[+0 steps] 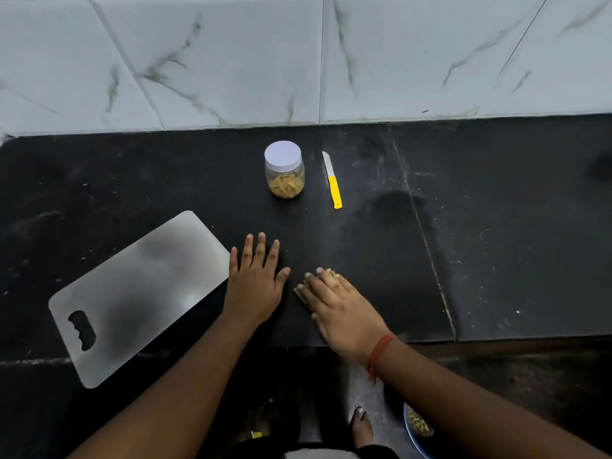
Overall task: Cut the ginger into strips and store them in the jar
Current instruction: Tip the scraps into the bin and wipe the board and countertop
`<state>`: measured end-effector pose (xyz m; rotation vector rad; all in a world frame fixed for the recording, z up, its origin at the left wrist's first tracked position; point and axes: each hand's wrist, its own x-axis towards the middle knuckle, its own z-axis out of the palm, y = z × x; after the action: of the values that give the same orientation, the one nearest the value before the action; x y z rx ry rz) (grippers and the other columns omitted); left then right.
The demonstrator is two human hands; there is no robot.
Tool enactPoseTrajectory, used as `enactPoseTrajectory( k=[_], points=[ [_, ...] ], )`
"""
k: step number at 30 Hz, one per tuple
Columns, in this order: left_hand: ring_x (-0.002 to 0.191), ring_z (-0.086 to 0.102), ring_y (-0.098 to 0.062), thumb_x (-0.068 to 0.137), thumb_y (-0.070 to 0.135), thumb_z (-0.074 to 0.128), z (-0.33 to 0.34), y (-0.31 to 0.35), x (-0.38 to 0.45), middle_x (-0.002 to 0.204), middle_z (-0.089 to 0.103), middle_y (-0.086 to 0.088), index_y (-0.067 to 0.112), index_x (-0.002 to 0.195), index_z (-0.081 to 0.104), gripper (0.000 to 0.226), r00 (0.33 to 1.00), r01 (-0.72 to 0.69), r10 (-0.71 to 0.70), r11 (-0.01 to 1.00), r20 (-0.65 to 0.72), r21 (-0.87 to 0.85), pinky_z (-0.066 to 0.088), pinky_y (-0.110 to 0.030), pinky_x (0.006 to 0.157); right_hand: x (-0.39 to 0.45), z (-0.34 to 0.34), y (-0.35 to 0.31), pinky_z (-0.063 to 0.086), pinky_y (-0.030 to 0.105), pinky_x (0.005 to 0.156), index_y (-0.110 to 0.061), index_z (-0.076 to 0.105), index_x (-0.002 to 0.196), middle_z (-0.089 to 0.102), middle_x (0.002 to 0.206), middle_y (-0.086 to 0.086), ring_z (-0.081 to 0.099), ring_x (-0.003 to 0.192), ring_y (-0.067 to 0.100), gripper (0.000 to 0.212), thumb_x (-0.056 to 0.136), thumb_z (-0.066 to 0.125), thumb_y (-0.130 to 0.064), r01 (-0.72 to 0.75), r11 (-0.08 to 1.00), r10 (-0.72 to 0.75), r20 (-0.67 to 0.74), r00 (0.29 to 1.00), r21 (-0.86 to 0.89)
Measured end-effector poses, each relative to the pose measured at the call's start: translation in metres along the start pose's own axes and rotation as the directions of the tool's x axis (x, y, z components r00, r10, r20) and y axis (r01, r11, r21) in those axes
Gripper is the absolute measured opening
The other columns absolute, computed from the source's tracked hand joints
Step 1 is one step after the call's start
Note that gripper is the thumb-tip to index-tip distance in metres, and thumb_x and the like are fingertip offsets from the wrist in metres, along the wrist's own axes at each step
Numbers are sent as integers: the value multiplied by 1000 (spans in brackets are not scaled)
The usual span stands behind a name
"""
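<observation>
Right hand (341, 309) lies flat, fingers (318, 283) straight, pressing ginger scraps (331, 272) on black table (496, 226); left hand (255, 283) open, empty, beside it; clear lidded jar (284, 170) well beyond.

Left hand (255, 286) flat, fingers spread; right hand (341, 309) seemingly flat, palm down

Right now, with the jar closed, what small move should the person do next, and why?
Probably sweep the scraps under the right hand off the counter edge into the blue bowl below: the jar is lidded, the knife lies aside.
</observation>
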<state>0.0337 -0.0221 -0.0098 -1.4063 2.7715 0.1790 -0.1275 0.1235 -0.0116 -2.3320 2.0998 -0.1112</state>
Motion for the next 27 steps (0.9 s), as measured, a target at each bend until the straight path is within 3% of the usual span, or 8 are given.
enactPoseTrajectory(
  k=[1,4,9,13,16,20,24,27],
  points=[
    [157,-3,-30,95,60,-1,0,-3,1,170,7,-10,22,162,14,78,1000,0,0,1000,-12,-7,1,-53,125,5,-2,8,25,44,116,-25,36,146,35,152,3,27,142,27,55,92,43,-29,22,1000,-22,-8,1000,-7],
    [157,-3,-30,96,60,0,-2,-13,11,170,7,-9,22,162,14,77,1000,-11,11,1000,-16,0,1,-53,125,27,-11,19,22,45,116,-20,36,146,36,150,8,24,142,30,55,92,38,-30,-445,896,445,-56,894,12],
    [157,-6,-29,95,60,-4,-6,-30,20,170,3,-9,23,162,11,78,1000,-22,22,1000,-20,-10,-2,-52,125,44,5,-3,23,45,116,-23,32,149,33,153,7,25,143,29,56,93,36,-31,18,999,-16,30,999,-47],
    [157,-4,-29,97,59,1,-7,-34,29,170,5,-9,22,162,12,76,998,-55,54,998,-38,-27,-2,-52,125,87,3,28,23,45,116,-19,37,146,37,150,7,25,143,30,55,93,33,-31,-547,836,548,-58,834,30],
    [157,-3,-29,98,58,3,-4,-39,32,170,7,-9,22,162,13,75,997,-67,66,997,-34,-30,-1,-52,125,101,9,28,23,44,116,-17,37,146,37,150,7,27,141,29,55,93,35,-30,-284,959,284,-13,959,-24],
    [157,-5,-29,98,58,2,-3,-41,36,170,5,-9,23,162,10,74,998,-65,65,997,-20,-35,0,-52,126,116,7,57,24,44,116,-19,38,145,37,149,6,26,141,31,53,93,35,-30,-584,811,585,-64,809,36],
    [157,-7,-28,96,58,0,-6,-44,40,170,3,-8,23,162,9,75,997,-70,69,996,-16,-48,-2,-51,125,115,11,74,25,43,116,-16,38,146,38,148,8,28,141,31,53,94,36,-29,-334,942,334,-11,943,-25],
    [156,-9,-27,95,60,-4,-8,-43,43,170,0,-7,24,162,6,77,999,-52,52,997,-5,-48,-5,-50,125,120,7,95,27,45,115,-18,35,146,36,149,8,26,141,32,54,94,33,-32,-552,833,553,-39,832,22]
  ],
)
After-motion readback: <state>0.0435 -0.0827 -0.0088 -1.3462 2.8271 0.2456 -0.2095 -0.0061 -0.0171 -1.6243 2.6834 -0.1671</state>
